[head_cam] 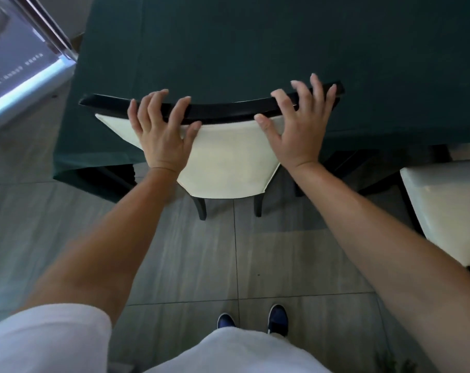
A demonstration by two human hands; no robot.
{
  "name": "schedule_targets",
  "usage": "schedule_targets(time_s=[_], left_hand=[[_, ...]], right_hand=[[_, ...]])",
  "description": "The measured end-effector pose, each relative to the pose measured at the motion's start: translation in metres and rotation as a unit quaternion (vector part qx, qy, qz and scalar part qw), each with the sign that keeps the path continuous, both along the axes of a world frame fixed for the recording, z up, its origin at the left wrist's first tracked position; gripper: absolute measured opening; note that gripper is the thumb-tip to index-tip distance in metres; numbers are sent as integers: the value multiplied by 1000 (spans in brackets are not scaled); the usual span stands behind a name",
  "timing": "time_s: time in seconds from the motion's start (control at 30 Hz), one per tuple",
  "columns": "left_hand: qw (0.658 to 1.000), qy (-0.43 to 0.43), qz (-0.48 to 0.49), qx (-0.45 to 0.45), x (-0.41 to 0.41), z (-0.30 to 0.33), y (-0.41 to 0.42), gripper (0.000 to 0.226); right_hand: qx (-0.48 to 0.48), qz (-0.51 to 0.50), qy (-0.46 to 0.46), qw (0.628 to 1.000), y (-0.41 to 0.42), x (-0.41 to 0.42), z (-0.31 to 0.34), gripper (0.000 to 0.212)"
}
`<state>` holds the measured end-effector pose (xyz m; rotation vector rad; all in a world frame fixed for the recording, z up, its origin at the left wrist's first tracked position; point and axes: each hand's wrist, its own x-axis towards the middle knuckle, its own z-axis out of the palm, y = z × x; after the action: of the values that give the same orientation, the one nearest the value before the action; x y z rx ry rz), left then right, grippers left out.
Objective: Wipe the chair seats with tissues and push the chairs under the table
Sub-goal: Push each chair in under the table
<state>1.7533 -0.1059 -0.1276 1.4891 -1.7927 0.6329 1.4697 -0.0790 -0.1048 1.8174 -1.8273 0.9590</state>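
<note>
Far left we note a glass door with a bright lower edge, set at a slant, well apart from the chair.

Our left hand lies over the left part of the chair back. Its fingers are spread and bent over the black top rail, tips reaching the far side; the thumb rests on the cream back panel just below the rail. Grip looks loose; we cannot tell how firmly it presses.

Between the hands, a bare stretch of rail and cream panel. The chair stands pushed in: its top rail overlaps the edge of the worktop, which carries a dark green tablecloth hanging down on the left side. Only the two rear legs show, on the grey floor tiles.

Our right hand sits near the right end of the rail. Fingers wide and splayed, mostly straight, some tips lifted above the rail; thumb on the upper edge of the cream panel. It holds nothing.

Right of the chair, a dark gap under the cloth edge, then a second chair, cream, partly out of frame, standing further out from the worktop. Open tile lies between us and both chairs; blue shoes stand near the bottom.
</note>
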Motion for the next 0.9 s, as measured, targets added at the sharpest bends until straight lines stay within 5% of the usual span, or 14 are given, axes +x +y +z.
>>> schedule_targets(time_s=[0.9], left_hand=[[998,37,21,35,-23,-5,10,42]], right_hand=[[-18,18,25,999,-10,-17,-11,53]])
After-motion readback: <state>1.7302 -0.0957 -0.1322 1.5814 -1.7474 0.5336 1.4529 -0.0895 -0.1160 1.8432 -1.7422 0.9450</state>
